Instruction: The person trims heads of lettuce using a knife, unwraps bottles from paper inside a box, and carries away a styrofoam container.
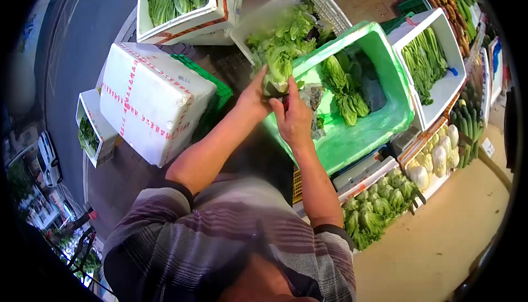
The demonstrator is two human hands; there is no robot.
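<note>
Lettuce head (280, 65) held up at near side of white plastic crate (336, 12), w/ more leafy greens (300, 27) behind. L hand (253, 97): fingers narrow, tips at its left side nr base. R hand (295, 119): index extended, tip touching base; thumb slightly apart, small dark-and-red item (285, 102) btwn, too small to ID; other fingers curled, grip partly hidden. Green-lined box (342, 151) just right, romaine (345, 90) inside. Taped foam box (144, 101) left.

There are two hands (254, 101) (296, 119), one white basket (330, 6) and one green-lined box (341, 143).
</note>
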